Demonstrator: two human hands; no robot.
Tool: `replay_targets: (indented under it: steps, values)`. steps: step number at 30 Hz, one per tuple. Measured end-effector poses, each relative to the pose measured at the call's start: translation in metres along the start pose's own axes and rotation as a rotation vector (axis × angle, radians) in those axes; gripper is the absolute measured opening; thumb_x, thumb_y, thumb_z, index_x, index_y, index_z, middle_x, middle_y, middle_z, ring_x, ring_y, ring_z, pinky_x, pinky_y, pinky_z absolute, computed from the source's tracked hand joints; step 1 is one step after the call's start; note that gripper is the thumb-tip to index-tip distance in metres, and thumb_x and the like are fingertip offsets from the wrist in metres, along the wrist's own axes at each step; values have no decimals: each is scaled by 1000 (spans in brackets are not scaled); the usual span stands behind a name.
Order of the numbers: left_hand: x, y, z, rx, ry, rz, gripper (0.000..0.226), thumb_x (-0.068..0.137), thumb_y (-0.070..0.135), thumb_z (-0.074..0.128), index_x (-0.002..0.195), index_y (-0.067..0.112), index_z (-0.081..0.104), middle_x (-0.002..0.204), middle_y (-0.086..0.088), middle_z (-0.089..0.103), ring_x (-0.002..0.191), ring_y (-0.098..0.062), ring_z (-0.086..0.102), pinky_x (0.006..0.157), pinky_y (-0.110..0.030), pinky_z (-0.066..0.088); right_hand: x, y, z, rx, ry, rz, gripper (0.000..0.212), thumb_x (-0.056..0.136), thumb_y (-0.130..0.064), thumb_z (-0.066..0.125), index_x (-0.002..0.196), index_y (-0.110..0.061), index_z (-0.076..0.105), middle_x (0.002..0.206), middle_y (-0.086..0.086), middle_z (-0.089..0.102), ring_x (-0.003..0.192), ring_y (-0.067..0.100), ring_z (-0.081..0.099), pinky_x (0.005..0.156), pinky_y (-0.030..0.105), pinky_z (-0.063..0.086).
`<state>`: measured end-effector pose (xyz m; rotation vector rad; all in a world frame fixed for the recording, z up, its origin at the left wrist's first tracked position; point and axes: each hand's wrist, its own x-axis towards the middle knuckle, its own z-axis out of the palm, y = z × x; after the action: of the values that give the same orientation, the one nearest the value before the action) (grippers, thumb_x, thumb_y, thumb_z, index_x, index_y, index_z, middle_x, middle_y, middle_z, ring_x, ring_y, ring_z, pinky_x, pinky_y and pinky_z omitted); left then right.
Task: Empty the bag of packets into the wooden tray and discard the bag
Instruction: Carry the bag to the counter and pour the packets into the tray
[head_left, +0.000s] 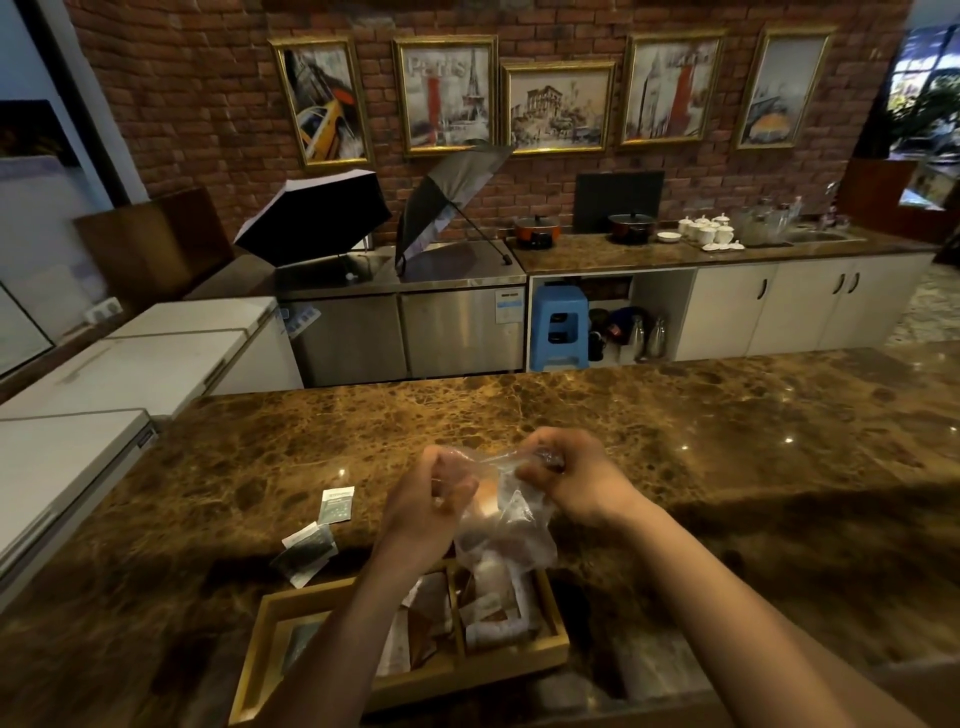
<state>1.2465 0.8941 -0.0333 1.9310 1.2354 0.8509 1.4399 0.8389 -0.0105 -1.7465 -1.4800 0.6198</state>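
Head view: two bare hands work above a brown marble counter (675, 415).
Left hand (426, 512): one, fingers curled tight on the left edge of the bag's top.
Right hand (576, 480): one, fingers pinched closed on the right edge of the bag's top.
Bag (506, 525): one, clear plastic, stretched between the two sets of fingers and hanging below them; a few pale packets show inside, the number I cannot tell.
Wooden tray (509, 657): one, directly under the fingers and the bag, with three compartments; the bag's bottom hangs over the right one.
Packets in tray (488, 618): several, white and brown, overlapped, so no sure count.
Loose packets (336, 505): two on the counter, left of the left fingers, apart from the tray; one white with green print, one dark with clear edges.
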Motion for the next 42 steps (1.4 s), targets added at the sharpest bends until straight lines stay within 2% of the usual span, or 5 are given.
replay_targets:
  steps: [8,15,25,31,42]
  values:
    - [-1,-10,-27,-105,47,63,10,91,47,62,96,38,61,96,12,69,90,-12,69,74,-48,63,1,-29,0,135,-26,11,10,93,-16,68,102,-19,68,95,3,74,77,17,74,64,28,61]
    - [-9,-34,-70,4,31,64,21,92,34,66,111,27,63,103,15,68,95,-7,67,80,-32,60,7,-39,49,148,-102,-41,8,92,-14,70,99,-18,72,96,-3,71,91,19,72,80,38,62]
    - [-33,-67,-89,-62,-119,-162,34,88,31,75,119,30,61,104,9,70,96,-2,65,80,-19,53,5,-38,78,95,-196,-34,18,90,-9,68,99,-23,73,88,-7,69,76,5,63,65,11,51]
    - [-36,-71,-89,13,-297,-156,55,81,26,82,126,39,54,114,11,70,105,3,62,80,-9,45,9,-57,53,227,-102,-183,14,96,-8,62,91,-20,69,86,2,71,72,11,70,60,21,56]
    - [-29,-62,-89,-274,-73,-241,32,85,23,79,112,33,66,108,3,70,101,-13,65,86,-26,53,1,-37,29,494,50,130,12,91,-12,71,102,-9,71,101,15,72,79,27,75,62,37,64]
